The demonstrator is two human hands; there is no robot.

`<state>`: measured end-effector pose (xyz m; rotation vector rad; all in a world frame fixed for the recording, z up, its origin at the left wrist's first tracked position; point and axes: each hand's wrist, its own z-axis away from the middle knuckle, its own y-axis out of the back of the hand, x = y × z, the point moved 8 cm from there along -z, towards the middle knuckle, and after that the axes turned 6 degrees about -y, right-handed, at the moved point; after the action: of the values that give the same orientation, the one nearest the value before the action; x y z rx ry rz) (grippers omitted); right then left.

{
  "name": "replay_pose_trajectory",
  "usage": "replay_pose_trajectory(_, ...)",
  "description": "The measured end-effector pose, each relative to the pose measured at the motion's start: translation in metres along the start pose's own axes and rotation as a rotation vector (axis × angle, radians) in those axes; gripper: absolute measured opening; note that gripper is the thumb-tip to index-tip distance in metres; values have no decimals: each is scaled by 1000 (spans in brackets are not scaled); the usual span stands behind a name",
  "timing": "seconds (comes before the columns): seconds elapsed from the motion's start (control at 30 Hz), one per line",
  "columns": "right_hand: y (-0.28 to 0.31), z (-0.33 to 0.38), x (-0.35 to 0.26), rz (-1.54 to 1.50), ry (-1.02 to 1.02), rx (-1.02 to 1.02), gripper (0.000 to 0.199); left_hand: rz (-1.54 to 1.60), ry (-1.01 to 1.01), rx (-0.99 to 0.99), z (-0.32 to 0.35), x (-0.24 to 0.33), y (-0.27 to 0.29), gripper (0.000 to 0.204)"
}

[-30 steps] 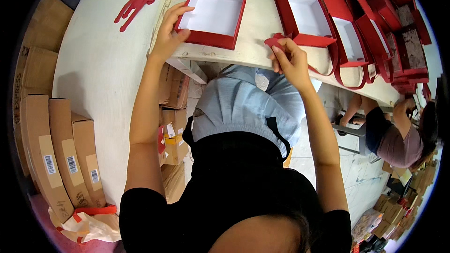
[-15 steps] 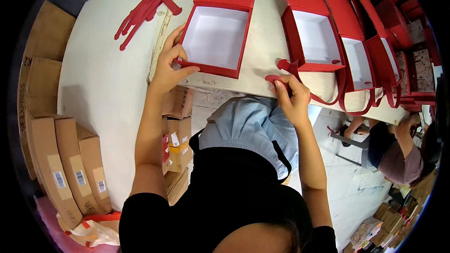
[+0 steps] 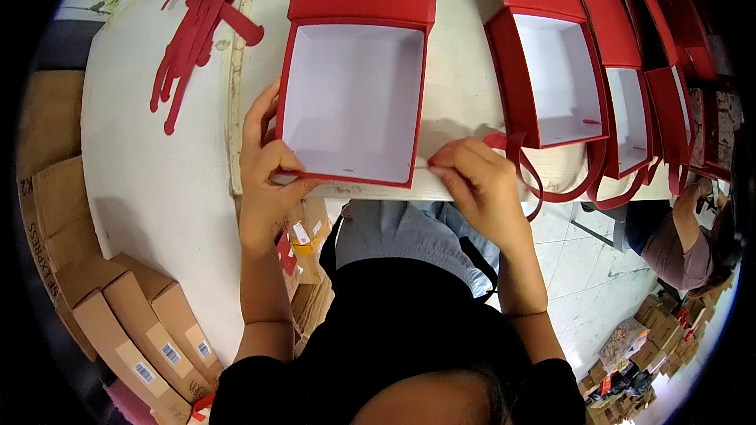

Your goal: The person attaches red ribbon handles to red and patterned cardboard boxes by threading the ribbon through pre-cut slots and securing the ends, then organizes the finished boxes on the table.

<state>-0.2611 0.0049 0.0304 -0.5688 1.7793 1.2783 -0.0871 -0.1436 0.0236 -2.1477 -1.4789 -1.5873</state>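
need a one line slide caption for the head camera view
Left hand steadies an open red gift box at the table edge while the right hand pinches a red ribbon.

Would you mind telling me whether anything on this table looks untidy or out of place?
Only the red ribbons at the table's far left: they lie in a tangled heap, whereas the open red boxes stand in a row.

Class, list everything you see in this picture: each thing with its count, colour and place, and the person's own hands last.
Open box: one, red outside, white inside, table centre.
Other open boxes: a row, red, to the right.
Ribbon strips: a pile, red, upper left.
Ribbon: one, red, by right hand.
Table: one, white.
Cardboard cartons: several, brown, lower left.
Co-worker: one, right edge.
Left hand: on the box's near left corner.
Right hand: pinching at the near right corner.
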Motion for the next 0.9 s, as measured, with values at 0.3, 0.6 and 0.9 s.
replay_pose_trajectory(0.3,0,3,9,-219,-70,6,7,6,89,87,4,-10,7,37)
replay_pose_trajectory(0.6,2,21,-9,-544,43,172,5,5,160,57,20,7,-9,37)
replay_pose_trajectory(0.9,18,36,-19,-561,66,93,6,-24,47,92,42,25,-25,38)
